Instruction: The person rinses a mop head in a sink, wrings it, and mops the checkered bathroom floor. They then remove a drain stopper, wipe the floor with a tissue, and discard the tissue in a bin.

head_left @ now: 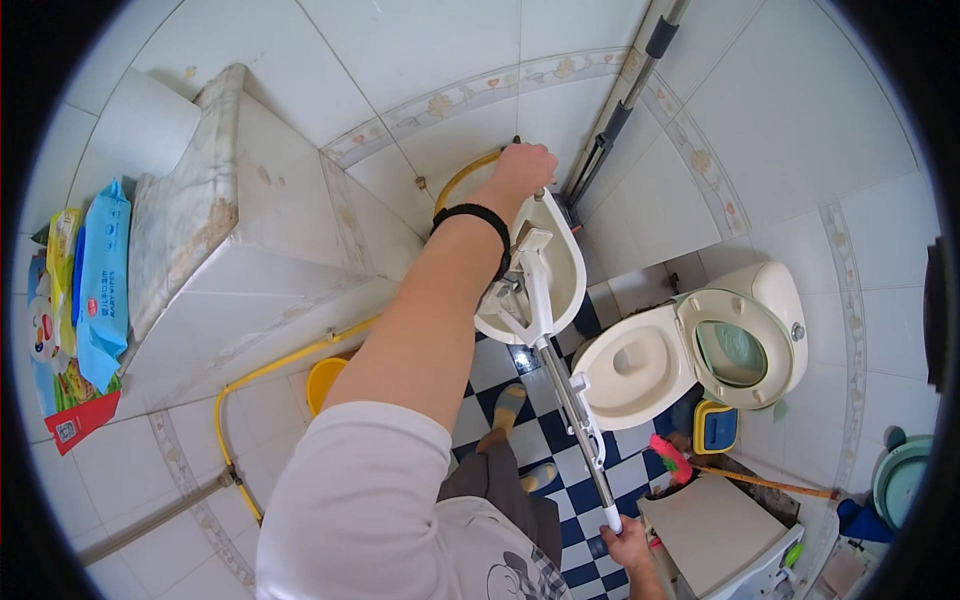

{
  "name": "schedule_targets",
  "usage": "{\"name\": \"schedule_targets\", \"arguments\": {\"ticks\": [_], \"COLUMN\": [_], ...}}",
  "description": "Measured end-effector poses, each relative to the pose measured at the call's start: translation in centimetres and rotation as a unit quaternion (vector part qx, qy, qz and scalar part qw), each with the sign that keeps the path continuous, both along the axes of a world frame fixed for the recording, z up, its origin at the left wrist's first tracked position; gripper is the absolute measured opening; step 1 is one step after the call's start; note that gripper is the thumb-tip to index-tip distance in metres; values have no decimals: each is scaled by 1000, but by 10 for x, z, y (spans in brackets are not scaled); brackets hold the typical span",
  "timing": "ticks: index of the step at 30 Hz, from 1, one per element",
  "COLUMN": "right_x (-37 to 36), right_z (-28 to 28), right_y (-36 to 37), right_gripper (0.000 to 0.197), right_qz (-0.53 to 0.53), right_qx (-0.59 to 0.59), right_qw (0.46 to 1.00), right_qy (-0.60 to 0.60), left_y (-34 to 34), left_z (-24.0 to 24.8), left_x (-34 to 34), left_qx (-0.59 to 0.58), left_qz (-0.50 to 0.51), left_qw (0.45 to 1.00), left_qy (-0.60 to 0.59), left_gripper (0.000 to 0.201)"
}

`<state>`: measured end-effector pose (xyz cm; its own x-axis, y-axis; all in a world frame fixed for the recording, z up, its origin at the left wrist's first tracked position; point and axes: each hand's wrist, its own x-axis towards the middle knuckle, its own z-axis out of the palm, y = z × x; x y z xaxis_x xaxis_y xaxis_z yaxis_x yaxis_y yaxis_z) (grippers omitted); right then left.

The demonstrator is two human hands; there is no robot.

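Note:
My left hand [527, 166], with a black band on the wrist, is closed over the tap [540, 194] above the small white sink [570, 290]. Most of the tap is hidden beneath the fingers. Low on the right, my right hand [628, 546] grips the white end of a mop [575, 420] with a silver pole. The pole slants up and left from there to a white plastic head frame, which lies over the sink basin. My left forearm hides part of the sink and of the mop head.
To the right, a cream toilet [632, 368] has its lid raised. A yellow hose [220, 420] runs along the left wall, by a yellow bucket [322, 382]. Wipes packets [103, 290] hang beside a marble ledge [190, 230]. A white cabinet [715, 530] stands lower right; poles [620, 110] lean in the corner.

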<state>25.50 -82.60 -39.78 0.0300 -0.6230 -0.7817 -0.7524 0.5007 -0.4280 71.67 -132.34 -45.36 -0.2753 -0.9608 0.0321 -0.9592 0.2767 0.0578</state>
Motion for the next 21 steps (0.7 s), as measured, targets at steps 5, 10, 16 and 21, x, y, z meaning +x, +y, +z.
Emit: {"name": "schedule_targets", "arguments": {"ticks": [5, 10, 16, 21], "right_x": [0, -1, 6, -1], "right_z": [-5, -1, 10, 5], "right_y": [-3, -13, -32, -38], "right_gripper": [20, 21, 20, 19], "right_qz": [-5, 14, 24, 14], "right_qx": [-5, -30, -28, -38], "right_qw": [1000, 999, 999, 999], "right_qy": [-17, -4, 14, -26], "left_y": [-6, -10, 63, 262], "left_z": [1, 5, -17, -105], "left_x": [-13, -16, -28, -27], "left_qx": [-12, 24, -182, 145], "left_qz": [44, 78, 214, 181], "left_qw": [999, 997, 923, 915], "left_qy": [5, -3, 264, 329], "left_gripper": [38, 41, 41, 48]}}
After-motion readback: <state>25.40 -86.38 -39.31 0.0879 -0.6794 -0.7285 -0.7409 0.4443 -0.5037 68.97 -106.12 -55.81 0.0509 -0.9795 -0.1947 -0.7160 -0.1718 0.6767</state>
